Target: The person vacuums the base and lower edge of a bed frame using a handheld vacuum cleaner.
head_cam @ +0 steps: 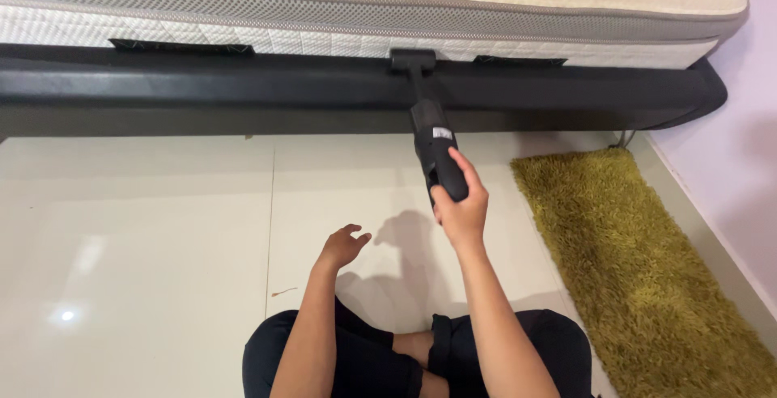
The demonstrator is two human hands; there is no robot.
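Right hand [461,212] clamped on vacuum [437,155], long axis running straight ahead, nozzle [413,60] touching the seam between mattress [364,9] and frame [202,90]. Left hand [344,246] empty, fingers loosely apart, hovering nearer the floor [146,228].

floor [146,228]: glossy white tiles, glare spot | bed frame [202,90]: black | mattress [243,9]: cream, quilted | shag rug [639,268]: olive-green | wall [745,147]: pale lilac

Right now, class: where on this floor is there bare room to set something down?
The white tiled floor is bare left of the left hand, up to the black bed frame. Crowded: the green rug and right hand holding the handheld vacuum.
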